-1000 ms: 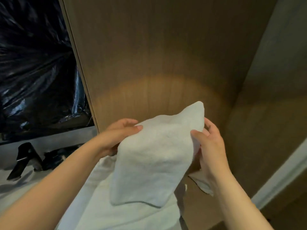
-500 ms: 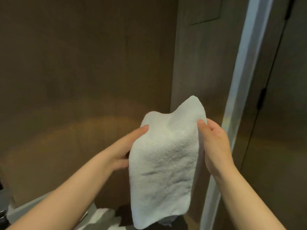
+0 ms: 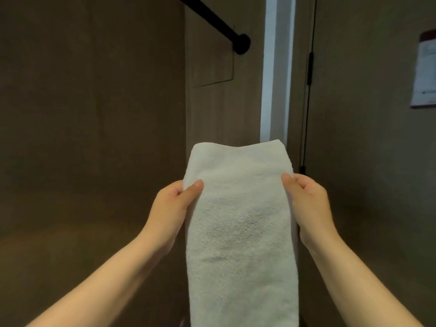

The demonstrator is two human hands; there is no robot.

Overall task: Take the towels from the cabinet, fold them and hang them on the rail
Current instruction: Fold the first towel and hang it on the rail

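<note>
A folded white towel hangs as a long strip in front of me, its folded top edge up and its lower end running out of view. My left hand pinches its left edge, thumb on the front. My right hand pinches the right edge at the same height. High above the towel, a black rail runs from the top of the view down to its round wall mount on a brown panel.
Dark brown wall panels fill the left and centre. A white door frame stands right of the rail mount, with a brown door beyond it carrying a white notice.
My view has swung right and up, away from the black bag and the towels below; the rail has come into sight. Both hands have squared the towel and raised it flat.
</note>
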